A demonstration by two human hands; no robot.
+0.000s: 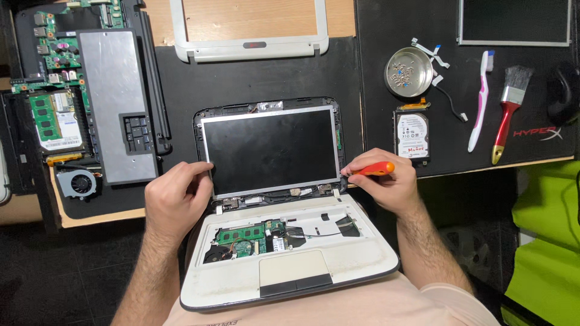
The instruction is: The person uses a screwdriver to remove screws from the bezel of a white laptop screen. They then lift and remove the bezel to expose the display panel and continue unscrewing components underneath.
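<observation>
A small white laptop [362, 259] lies open in front of me, keyboard removed, its green circuit boards exposed. Its bare screen panel [270, 150] stands in a black lid without a bezel. My left hand [175, 196] grips the screen's lower left edge. My right hand [386, 178] is shut on an orange-handled screwdriver [373, 169], whose tip points left at the lid's lower right corner near the hinge.
A white screen bezel [249, 48] lies behind the laptop. At left lies another dismantled laptop with a motherboard [55, 115], a fan [78, 183] and a grey panel [115, 102]. At right lie a metal dish of screws [408, 72], a hard drive [412, 136], a toothbrush [481, 102] and a paintbrush [509, 111].
</observation>
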